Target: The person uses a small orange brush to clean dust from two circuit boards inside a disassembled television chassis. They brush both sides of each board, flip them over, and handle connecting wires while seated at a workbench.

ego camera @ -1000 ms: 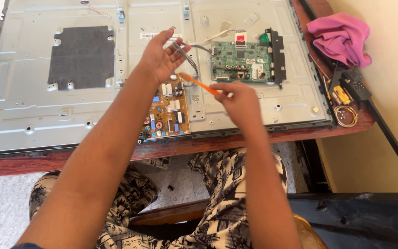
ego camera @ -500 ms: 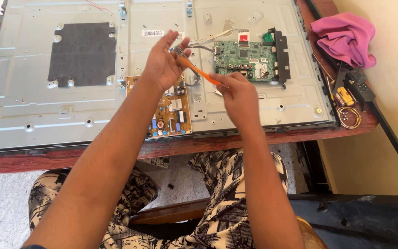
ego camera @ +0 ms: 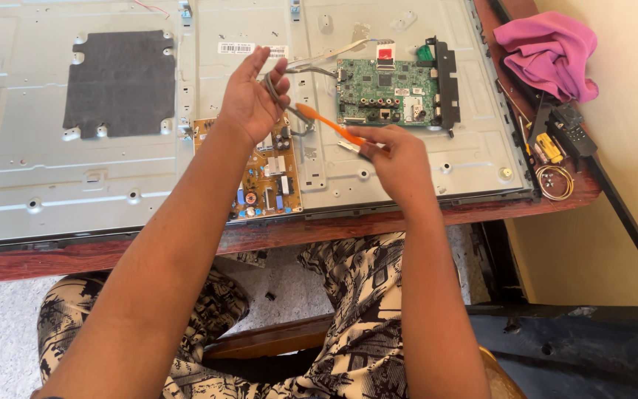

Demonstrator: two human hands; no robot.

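Grey bundled cable [ego camera: 275, 92] loops through the raised left hand [ego camera: 251, 96], whose fingers curl loosely round it while the palm faces the camera; the cable runs off toward 2 o'clock to the green rectangular circuit board [ego camera: 389, 92]. An orange-handled screwdriver [ego camera: 328, 124] is pinched in the fingers of the right hand [ego camera: 400, 164], its orange end pointing toward 10 o'clock and nearly meeting the left hand's fingertips. Both hands hover above the large grey sheet-metal back panel [ego camera: 112, 185] of a flat screen, which lies face down on the dark red wooden counter [ego camera: 97, 258]. Just below the left hand, at 6 o'clock, sits a tan power board [ego camera: 267, 177] studded with small parts. A black square pad [ego camera: 119, 81] lies on the panel at 9 o'clock. At the counter's 2 o'clock corner lies a crumpled pink cloth [ego camera: 548, 52], with a small yellow tool [ego camera: 549, 148] and a coil of thin wire [ego camera: 554, 181] near it.
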